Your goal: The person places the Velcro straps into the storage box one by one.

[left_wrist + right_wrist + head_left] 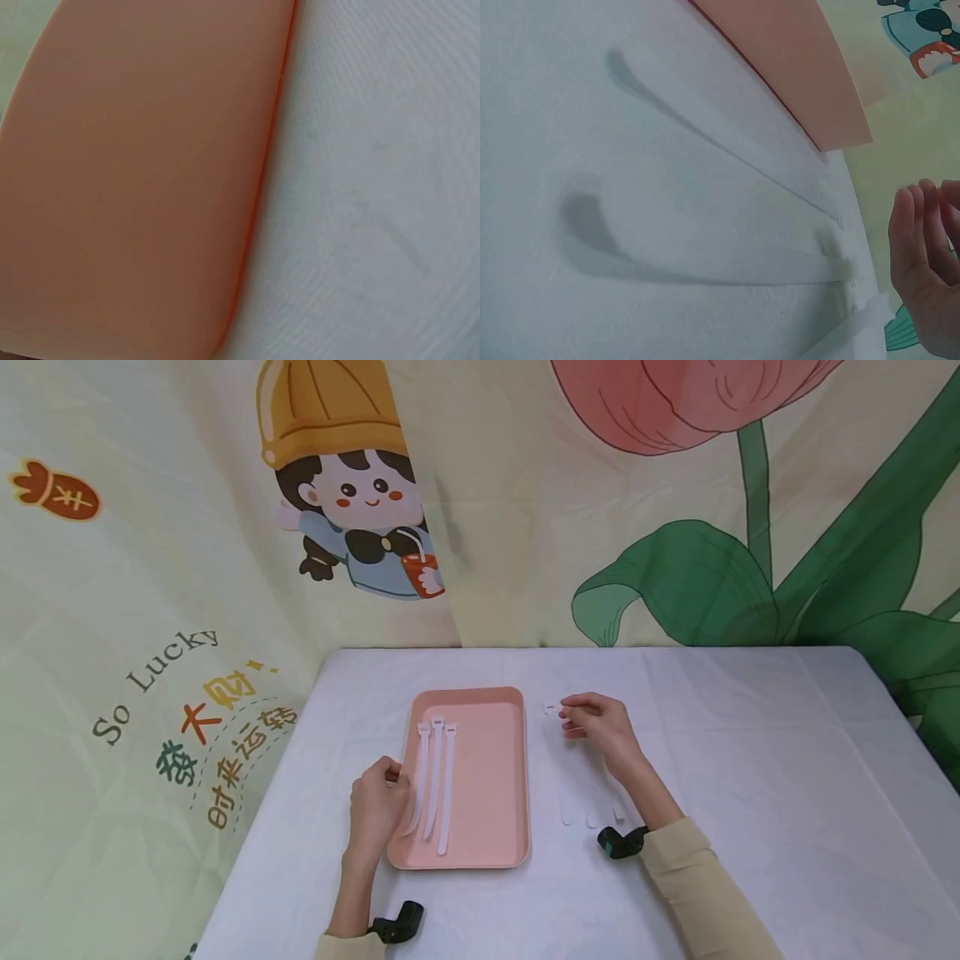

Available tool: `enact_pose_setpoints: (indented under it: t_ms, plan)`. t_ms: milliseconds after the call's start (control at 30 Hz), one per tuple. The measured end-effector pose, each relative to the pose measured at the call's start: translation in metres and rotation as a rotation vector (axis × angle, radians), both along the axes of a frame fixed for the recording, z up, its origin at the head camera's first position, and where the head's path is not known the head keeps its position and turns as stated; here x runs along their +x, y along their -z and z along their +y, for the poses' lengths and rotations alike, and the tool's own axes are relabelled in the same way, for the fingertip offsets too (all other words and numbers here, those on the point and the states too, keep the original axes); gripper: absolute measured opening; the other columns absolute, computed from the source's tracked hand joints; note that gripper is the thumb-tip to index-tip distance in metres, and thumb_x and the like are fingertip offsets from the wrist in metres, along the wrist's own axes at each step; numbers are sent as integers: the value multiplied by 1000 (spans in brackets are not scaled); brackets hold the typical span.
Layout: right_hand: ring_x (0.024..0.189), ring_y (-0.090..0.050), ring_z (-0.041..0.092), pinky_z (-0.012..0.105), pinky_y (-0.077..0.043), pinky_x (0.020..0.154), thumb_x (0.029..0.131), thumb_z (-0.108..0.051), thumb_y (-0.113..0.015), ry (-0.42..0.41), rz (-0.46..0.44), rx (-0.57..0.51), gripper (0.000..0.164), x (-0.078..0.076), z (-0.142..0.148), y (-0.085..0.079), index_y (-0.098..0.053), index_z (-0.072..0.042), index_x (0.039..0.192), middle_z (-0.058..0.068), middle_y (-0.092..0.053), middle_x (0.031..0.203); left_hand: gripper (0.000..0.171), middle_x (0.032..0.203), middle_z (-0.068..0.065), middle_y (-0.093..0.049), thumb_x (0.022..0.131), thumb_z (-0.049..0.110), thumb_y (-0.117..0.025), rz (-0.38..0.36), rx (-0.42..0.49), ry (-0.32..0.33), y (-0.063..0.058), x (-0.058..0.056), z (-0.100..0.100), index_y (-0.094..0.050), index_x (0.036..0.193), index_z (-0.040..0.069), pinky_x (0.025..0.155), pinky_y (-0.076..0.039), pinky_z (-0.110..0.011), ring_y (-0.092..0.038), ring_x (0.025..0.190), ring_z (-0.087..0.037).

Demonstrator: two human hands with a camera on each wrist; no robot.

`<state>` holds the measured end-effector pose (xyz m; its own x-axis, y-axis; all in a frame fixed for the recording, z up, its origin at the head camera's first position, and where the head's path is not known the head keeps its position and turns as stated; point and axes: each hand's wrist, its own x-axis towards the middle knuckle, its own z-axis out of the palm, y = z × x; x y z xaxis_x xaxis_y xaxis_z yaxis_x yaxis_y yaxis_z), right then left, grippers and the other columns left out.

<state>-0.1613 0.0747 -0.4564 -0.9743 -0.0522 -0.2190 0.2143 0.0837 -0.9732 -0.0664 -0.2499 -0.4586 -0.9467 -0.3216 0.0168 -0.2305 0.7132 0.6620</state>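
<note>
At the left rim of the pink tray [487,793], my left hand [377,802] curls its fingers and thumb over the edge. In the left wrist view, the tray's outer wall [142,180] fills the left side; the hand is out of sight there. Three long white plastic sticks [448,785] with small notched heads lie side by side in the tray. Right of it, several similar white sticks [566,814] lie on the white cloth, rounded ends toward me. My right hand [603,731], fingers loosely bent, hovers beside their heads [550,708]. Nothing shows between its fingertips [904,193].
A white cloth covers the table [787,793]. Behind and left hangs a printed curtain [502,527] with a cartoon figure and a flower. A black camera sits on each wrist, the right one [621,842] close to the sticks' rounded ends.
</note>
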Motion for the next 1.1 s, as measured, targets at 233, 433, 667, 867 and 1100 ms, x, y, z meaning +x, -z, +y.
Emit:
enact_pose_setpoints:
  t_ms: [233, 433, 667, 867, 1100]
  plan:
    - [93, -69, 22, 32, -60, 84, 103, -18, -62, 18, 5, 28, 34, -1, 13, 3, -65, 2, 129, 21, -71, 120, 10, 91, -20, -73, 93, 2, -61, 5, -3, -2, -1, 1, 1, -68, 98, -3, 57, -48, -29, -67, 67, -23]
    - [91, -69, 19, 29, -60, 82, 103, -18, -61, 29, 3, 34, 34, -1, 26, 7, -64, 3, 130, 22, -70, 122, 11, 92, -21, -73, 93, 2, -61, -5, 3, -7, -1, 0, 2, -68, 99, -4, 56, -48, -29, -66, 67, -22]
    - [91, -69, 18, 29, -60, 82, 103, -18, -61, 53, 0, 63, 33, -3, 41, 13, -65, 2, 130, 22, -70, 122, 11, 92, -20, -73, 93, 2, -60, -10, 1, -11, -1, -1, 2, -68, 99, -3, 57, -49, -29, -66, 68, -22]
    - [91, -69, 20, 27, -60, 79, 101, -13, -63, 69, 2, 80, 33, -5, 50, 17, -64, 4, 129, 25, -69, 121, 10, 92, -20, -73, 93, 3, -60, -12, -1, -10, -2, -1, 2, -68, 97, -3, 57, -49, -30, -67, 69, -23]
    - [93, -67, 21, 26, -59, 80, 102, -11, -62, 92, 5, 90, 30, -9, 54, 17, -65, 4, 127, 25, -68, 120, 10, 92, -20, -73, 94, 4, -60, -14, 2, -8, -2, 0, 3, -68, 97, -2, 57, -49, -30, -67, 69, -23]
